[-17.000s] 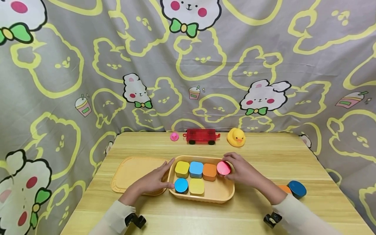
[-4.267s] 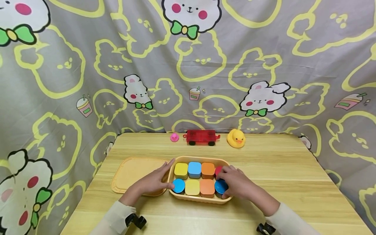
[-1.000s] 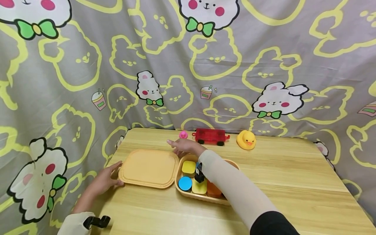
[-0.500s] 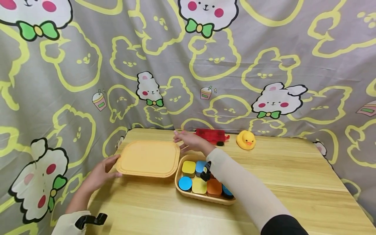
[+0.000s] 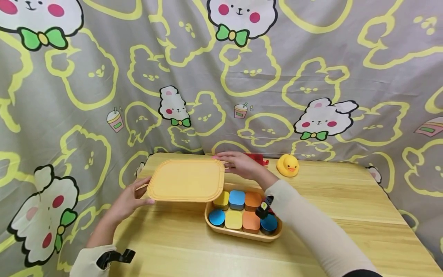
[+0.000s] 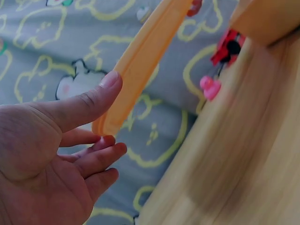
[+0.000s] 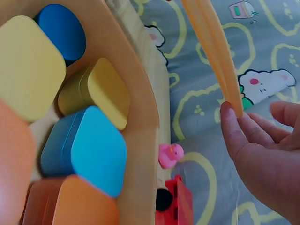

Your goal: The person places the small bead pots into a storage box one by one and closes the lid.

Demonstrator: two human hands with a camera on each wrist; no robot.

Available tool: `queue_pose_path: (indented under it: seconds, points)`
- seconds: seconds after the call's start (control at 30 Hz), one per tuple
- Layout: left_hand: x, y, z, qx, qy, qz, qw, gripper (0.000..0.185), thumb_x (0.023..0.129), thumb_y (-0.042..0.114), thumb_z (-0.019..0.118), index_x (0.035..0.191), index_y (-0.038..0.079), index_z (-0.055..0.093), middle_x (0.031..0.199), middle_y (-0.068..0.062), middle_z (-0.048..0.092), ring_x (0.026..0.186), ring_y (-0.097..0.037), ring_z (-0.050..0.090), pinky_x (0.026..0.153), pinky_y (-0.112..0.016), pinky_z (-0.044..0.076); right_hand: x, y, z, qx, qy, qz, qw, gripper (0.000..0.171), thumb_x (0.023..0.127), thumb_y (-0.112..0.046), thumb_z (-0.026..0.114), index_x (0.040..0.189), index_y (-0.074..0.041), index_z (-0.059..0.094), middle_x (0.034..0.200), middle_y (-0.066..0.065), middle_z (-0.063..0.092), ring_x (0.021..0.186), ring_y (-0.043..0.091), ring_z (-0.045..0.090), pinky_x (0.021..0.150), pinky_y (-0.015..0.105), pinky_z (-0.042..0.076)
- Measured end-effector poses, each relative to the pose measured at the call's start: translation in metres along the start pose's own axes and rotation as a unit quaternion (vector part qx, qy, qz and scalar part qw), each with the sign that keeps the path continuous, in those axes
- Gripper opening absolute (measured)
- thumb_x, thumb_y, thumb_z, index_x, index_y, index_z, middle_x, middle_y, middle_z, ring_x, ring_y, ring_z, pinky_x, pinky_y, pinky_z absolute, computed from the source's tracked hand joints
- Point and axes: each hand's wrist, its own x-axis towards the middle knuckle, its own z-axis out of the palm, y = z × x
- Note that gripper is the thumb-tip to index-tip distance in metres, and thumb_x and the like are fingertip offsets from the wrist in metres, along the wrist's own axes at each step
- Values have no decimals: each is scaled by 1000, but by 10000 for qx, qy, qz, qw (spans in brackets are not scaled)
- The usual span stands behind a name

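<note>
A flat, pale orange lid (image 5: 187, 181) with rounded corners hangs above the table, held between both hands. My left hand (image 5: 127, 201) pinches its left end; in the left wrist view the thumb (image 6: 101, 93) lies on one side of the lid and fingers on the other. My right hand (image 5: 243, 165) holds its right end by the fingertips, as the right wrist view shows. Below and to the right stands a matching open box (image 5: 238, 232) with two rows of small coloured tubs, such as a light blue one (image 5: 237, 198) and a yellow one (image 5: 233, 220).
A yellow rubber duck (image 5: 288, 165) sits at the back of the wooden table (image 5: 180, 246). A red toy wagon (image 5: 257, 158) is partly hidden by my right hand. Beside it is a small pink duck (image 6: 209, 87). A patterned curtain (image 5: 207, 130) hangs behind.
The right hand has left the filled box and gone to the lid. Both hands have raised the lid off the table and moved it right, so it partly overlaps the box's back-left corner in view.
</note>
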Motion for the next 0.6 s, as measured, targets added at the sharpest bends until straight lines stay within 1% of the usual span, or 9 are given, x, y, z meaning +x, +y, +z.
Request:
queue_pose_path:
  seconds: [0.07,0.13,0.2,0.3,0.37,0.5,0.6]
  points:
    - [3,4,7,-33,-31,89,10000,90,89,3,79,159,-9,25,161,-32,29,137,-48,43,88,-19,55,-11,0,-7,-9,-7,-123,9999,47,110,-4,44,156,3,37,159,19,44,132,28,57,117,52,38]
    - [8,7,15,-60,-60,157,9998,89,89,4,80,159,-8,26,160,-31,32,136,-48,46,88,-19,55,-23,0,-15,-64,-22,-219,9997,53,107,2,47,159,2,34,162,18,40,139,29,52,117,48,39]
    - [13,10,24,-134,-106,183,9997,89,89,6,80,160,-7,26,159,-31,33,137,-48,47,88,-20,55,-36,1,-23,-129,-65,-356,9993,57,105,5,49,159,2,32,163,19,38,145,32,46,115,44,41]
    - [21,15,39,-288,-219,217,9991,91,89,7,81,160,-7,26,160,-30,33,138,-48,47,90,-22,55,-56,4,-35,-151,19,-538,9984,58,104,6,52,159,1,34,162,20,38,146,34,44,111,39,46]
    - [27,19,50,-381,-278,256,9986,92,88,6,81,160,-8,25,159,-30,34,139,-47,47,92,-25,55,-69,8,-42,-90,204,-618,9978,57,104,5,52,159,1,35,162,21,38,144,33,46,109,36,48]
    - [37,29,71,-565,-373,324,9972,94,86,8,84,159,-7,27,152,-29,40,138,-46,50,92,-28,56,-95,16,-52,24,786,-607,9951,60,104,-1,57,160,-1,34,162,22,36,137,23,54,104,30,51]
    - [43,36,86,-741,-432,371,9956,94,85,10,85,159,-4,29,143,-27,45,134,-43,54,93,-29,56,-113,23,-58,208,1182,-626,9908,62,104,-5,60,159,1,32,157,20,43,129,15,60,102,27,51]
